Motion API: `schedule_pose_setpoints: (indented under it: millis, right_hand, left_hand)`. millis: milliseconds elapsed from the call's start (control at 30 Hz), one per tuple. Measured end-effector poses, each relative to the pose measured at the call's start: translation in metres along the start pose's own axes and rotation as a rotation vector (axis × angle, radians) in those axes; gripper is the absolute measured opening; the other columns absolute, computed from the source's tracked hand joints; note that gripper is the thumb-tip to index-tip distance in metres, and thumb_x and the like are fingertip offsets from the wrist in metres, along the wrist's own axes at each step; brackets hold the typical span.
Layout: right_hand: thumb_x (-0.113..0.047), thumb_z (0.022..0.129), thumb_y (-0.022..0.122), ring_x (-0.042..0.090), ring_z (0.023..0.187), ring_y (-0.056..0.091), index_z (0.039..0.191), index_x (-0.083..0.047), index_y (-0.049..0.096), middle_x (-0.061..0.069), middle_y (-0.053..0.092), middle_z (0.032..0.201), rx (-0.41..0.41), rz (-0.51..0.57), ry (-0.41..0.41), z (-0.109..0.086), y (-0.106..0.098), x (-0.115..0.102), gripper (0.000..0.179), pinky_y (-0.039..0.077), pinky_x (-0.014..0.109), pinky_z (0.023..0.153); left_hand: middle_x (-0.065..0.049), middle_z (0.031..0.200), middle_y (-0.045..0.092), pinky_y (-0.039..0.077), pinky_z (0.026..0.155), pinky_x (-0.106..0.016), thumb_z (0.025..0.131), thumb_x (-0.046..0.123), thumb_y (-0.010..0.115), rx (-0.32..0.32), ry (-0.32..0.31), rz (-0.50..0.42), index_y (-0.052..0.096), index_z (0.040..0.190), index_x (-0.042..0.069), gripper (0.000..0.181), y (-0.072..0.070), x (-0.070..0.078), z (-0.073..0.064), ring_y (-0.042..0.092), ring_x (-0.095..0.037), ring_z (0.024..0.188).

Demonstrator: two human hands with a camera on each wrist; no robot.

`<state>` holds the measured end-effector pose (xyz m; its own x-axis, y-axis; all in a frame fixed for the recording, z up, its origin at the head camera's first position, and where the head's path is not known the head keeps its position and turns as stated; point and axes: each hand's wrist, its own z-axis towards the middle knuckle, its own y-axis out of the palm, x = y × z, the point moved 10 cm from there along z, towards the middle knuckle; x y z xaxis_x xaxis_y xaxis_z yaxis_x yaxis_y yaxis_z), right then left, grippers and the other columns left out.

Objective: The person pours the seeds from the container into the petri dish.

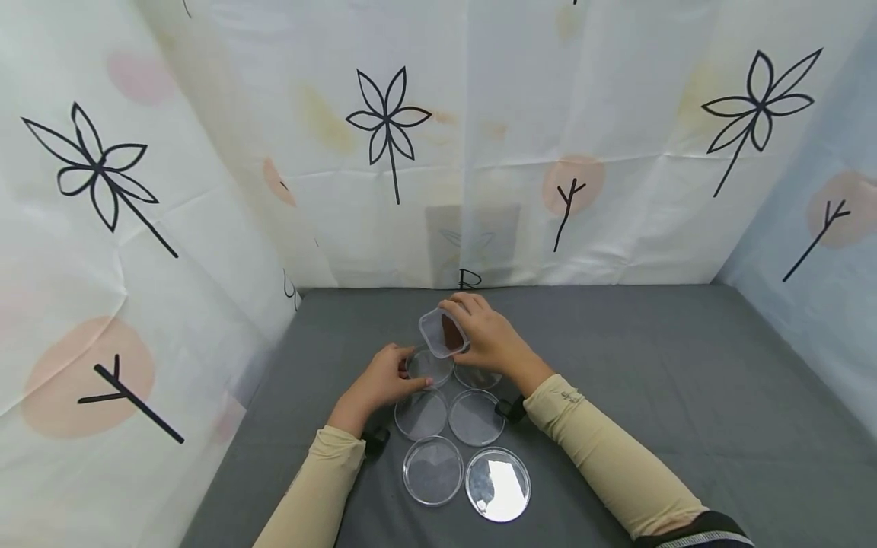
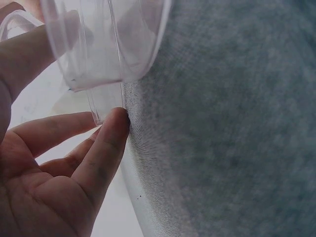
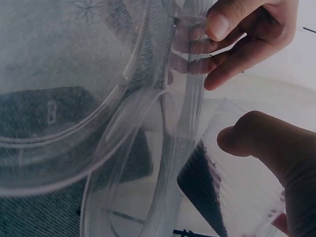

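My right hand (image 1: pixel 499 339) grips a small clear plastic tub (image 1: pixel 432 332) with rounded corners, tilted on its side above the back-left petri dish (image 1: pixel 428 371). Dark brown contents (image 3: pixel 200 190) lie slanted against one side of the tub. My left hand (image 1: pixel 384 380) holds that back-left dish at its edge, thumb toward me and fingers on the far side. From the left wrist, the left thumb and fingers (image 2: pixel 106 148) sit at the dish's thin wall (image 2: pixel 106 103), with the tub (image 2: pixel 108 44) close over it. My right hand partly covers the back-right dish (image 1: pixel 477 377).
Two clear dishes stand in the middle row, a left one (image 1: pixel 420 415) and a right one (image 1: pixel 476 418). Nearer me are a front-left dish (image 1: pixel 433 470) and a front-right dish (image 1: pixel 498 485) with a bright reflection. Grey cloth (image 1: pixel 651 380) covers the table; patterned curtains (image 1: pixel 466 137) hang behind.
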<state>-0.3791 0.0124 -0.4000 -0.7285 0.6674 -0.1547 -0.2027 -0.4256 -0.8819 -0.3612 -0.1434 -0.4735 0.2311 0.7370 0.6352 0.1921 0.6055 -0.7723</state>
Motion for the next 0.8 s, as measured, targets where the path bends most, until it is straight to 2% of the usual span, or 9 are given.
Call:
schedule_pose_setpoints:
  millis: [300,500,800]
  right_hand:
    - [-0.026,0.068,0.103,0.034,0.139,0.052,0.151,-0.014,0.053,0.015,0.054,0.147,0.021,-0.052,-0.084,0.0,-0.001,-0.008,0.097,0.061,0.045,0.095]
    - [-0.023,0.072,0.101,0.035,0.139,0.052,0.15,-0.014,0.053,0.017,0.053,0.147,0.025,-0.071,-0.148,0.0,-0.002,-0.015,0.092,0.059,0.045,0.098]
    - [-0.015,0.074,0.098,0.036,0.137,0.053,0.151,-0.014,0.055,0.018,0.054,0.146,0.041,-0.111,-0.198,-0.001,-0.002,-0.022,0.088,0.059,0.046,0.098]
  left_hand:
    - [-0.018,0.107,0.062,0.054,0.077,-0.039,0.09,0.03,0.088,0.0,-0.015,-0.016,0.057,0.147,-0.01,0.076,-0.002,0.002,-0.001,0.058,-0.019,0.085]
    - [-0.016,0.106,0.062,0.054,0.076,-0.038,0.09,0.03,0.088,0.005,-0.011,-0.01,0.058,0.146,-0.009,0.075,-0.002,0.001,0.0,0.058,-0.019,0.085]
    - [-0.016,0.106,0.061,0.054,0.076,-0.037,0.09,0.029,0.088,0.002,-0.009,-0.004,0.058,0.146,-0.009,0.074,-0.001,0.001,0.0,0.058,-0.019,0.085]
